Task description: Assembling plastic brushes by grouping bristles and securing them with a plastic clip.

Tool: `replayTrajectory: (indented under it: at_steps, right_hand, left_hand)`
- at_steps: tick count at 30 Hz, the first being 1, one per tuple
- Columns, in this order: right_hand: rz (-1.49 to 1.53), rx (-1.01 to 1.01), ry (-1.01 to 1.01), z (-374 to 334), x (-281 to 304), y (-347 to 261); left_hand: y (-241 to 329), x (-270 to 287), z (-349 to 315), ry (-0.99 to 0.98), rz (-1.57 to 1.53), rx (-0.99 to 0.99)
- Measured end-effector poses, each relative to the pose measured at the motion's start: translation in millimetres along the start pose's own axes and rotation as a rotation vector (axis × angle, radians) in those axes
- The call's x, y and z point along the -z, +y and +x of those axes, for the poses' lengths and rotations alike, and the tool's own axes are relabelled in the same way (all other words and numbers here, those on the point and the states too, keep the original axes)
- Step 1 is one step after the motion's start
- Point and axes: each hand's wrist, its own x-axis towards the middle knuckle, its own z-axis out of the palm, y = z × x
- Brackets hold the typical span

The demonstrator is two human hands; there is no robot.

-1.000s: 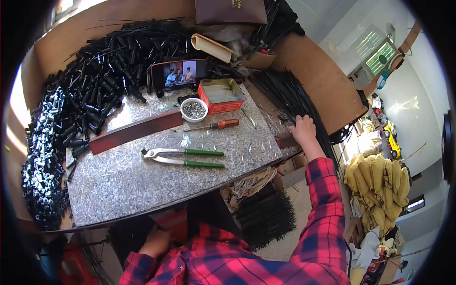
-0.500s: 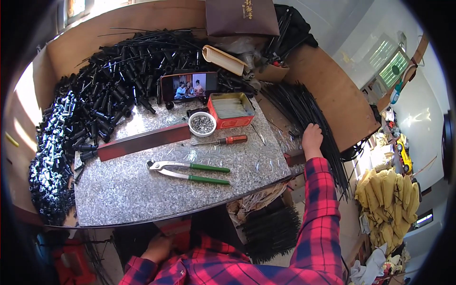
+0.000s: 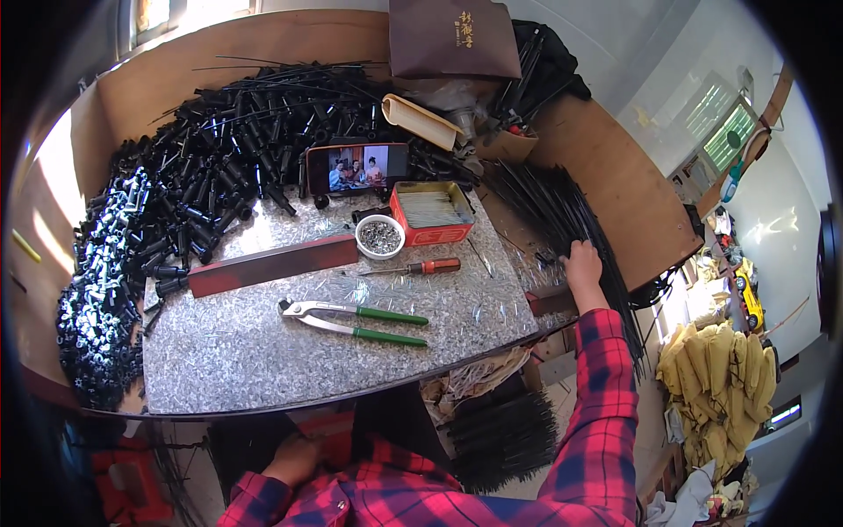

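My right hand (image 3: 583,265) reaches to the right side of the bench and rests on a bundle of long thin black rods (image 3: 562,206). Its fingers are bent and pressed together on the rods; how many it grips is hidden. Low in the picture, my left hand (image 3: 294,458) lies in my lap, its fingers mostly out of sight. Nearest to it on the speckled board (image 3: 263,378) are pliers with green handles (image 3: 386,325). Behind them lie a screwdriver with a red handle (image 3: 435,265) and a long dark red-edged block (image 3: 272,266).
Black tubular parts (image 3: 211,167) are heaped at the left and back. A white bowl of small metal pieces (image 3: 380,237) and a red tin of thin pale sticks (image 3: 430,233) stand before a propped phone (image 3: 358,169). Another dark bundle (image 3: 500,439) sits below the bench's edge.
My right hand has shifted slightly toward me along the black rods. The whole view has tilted a little. My left hand stays in my lap.
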Motion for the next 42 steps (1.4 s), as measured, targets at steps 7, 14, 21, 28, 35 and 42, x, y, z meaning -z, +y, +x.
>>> replayTrajectory:
  at_steps: [7,14,21,28,35,42]
  right_hand:
    - [0.15,0.025,0.068,5.7,40.5,-3.1]
    - [0.09,0.011,-0.066,20.1,58.9,-2.0]
    - [0.042,-0.082,0.081,59.5,101.5,17.2]
    - [0.104,-0.033,0.272,91.4,172.1,1.0]
    - [0.152,0.147,0.408,44.9,237.0,-93.5]
    - [0.537,0.369,0.417,-20.0,286.5,-206.8]
  left_hand:
    - [-1.2,-1.2,-1.3,-0.05,-0.039,0.016]
    - [6.4,6.6,-7.5,-0.022,0.005,0.048]
    - [7.0,9.0,-6.6,-0.026,0.008,0.038]
    - [-0.7,4.4,-4.3,0.04,0.006,-0.067]
    - [100.4,138.3,-18.8,0.625,-0.148,-0.398]
    - [138.5,263.5,29.7,1.221,-0.028,-0.239]
